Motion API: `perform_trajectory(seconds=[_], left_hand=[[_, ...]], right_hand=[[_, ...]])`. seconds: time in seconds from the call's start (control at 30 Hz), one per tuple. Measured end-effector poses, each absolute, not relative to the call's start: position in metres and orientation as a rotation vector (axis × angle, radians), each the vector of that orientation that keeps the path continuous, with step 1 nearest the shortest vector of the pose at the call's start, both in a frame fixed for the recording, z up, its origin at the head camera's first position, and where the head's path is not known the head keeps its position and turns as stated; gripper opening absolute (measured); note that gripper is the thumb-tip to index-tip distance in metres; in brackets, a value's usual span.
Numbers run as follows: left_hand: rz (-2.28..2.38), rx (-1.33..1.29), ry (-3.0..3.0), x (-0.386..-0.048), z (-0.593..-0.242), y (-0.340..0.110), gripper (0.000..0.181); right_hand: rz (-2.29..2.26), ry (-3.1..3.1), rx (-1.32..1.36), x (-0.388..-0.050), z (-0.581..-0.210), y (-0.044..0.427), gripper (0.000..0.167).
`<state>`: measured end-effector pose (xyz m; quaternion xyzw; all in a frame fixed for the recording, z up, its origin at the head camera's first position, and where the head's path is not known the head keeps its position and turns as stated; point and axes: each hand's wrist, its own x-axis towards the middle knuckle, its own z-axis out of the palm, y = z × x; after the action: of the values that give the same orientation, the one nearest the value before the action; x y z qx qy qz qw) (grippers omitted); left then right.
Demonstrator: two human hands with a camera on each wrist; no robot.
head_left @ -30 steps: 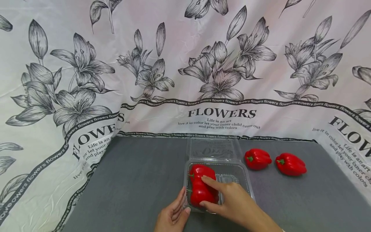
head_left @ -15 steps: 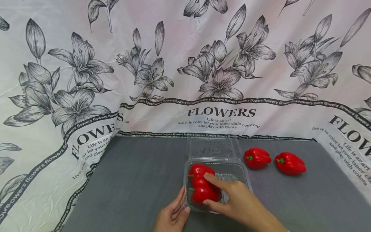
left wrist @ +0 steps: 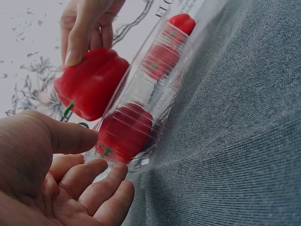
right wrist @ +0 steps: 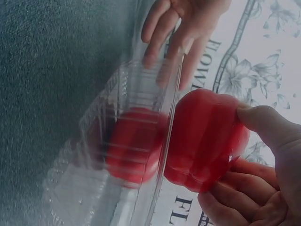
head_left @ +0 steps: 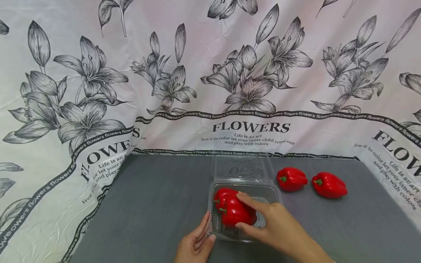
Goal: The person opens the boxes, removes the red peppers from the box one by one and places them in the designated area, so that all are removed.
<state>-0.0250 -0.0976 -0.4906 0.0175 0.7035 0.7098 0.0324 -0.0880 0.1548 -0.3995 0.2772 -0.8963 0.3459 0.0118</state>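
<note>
My right hand [head_left: 279,223] grips a red bell pepper [head_left: 237,213] with a green stem, thumb on the near side and fingers on the far side. In the right wrist view this bell pepper [right wrist: 204,136] is up at the rim of the clear plastic container [head_left: 279,195], mostly above it. Another red bell pepper [head_left: 224,195] sits inside at the left, partly hidden in the head view; the left wrist view shows this pepper [left wrist: 126,132] through the wall. My left hand [head_left: 194,243] holds the container's near left corner between thumb and fingers.
Two more red bell peppers, a nearer one [head_left: 292,179] and a farther-right one [head_left: 330,185], lie on the grey tabletop [head_left: 158,204] right of the container. The clear lid [head_left: 241,168] is folded back behind it. A flower-printed cloth [head_left: 177,135] hangs along the back and sides.
My right hand has raised the bell pepper and shifted it slightly to the right, so it now overlaps the other pepper in the head view. My left hand stays at the corner.
</note>
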Motion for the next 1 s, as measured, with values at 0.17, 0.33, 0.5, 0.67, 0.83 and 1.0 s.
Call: perform_trajectory(seconds=[0.17,0.33,0.5,0.67,0.83,1.0], left_hand=[[2.178,-0.012,2.122,-0.024,-0.485,-0.097,0.062],[2.182,0.009,2.144,-0.023,-0.486,-0.097,0.064],[2.168,0.011,2.177,-0.023,-0.489,-0.097,0.063],[2.165,0.011,2.187,-0.023,-0.487,-0.096,0.063],[2.180,0.020,2.177,-0.022,-0.489,-0.097,0.063],[2.183,0.040,2.174,-0.023,-0.490,-0.097,0.063]], right_hand=[[1.010,-2.723,0.892,-0.089,-0.397,0.161,0.070],[0.965,-2.711,0.884,-0.090,-0.391,0.170,0.071],[0.930,-2.700,0.833,-0.092,-0.386,0.178,0.074],[0.938,-2.698,0.808,-0.093,-0.384,0.184,0.075],[0.917,-2.691,0.803,-0.094,-0.385,0.190,0.078],[0.870,-2.714,0.777,-0.097,-0.382,0.198,0.080]])
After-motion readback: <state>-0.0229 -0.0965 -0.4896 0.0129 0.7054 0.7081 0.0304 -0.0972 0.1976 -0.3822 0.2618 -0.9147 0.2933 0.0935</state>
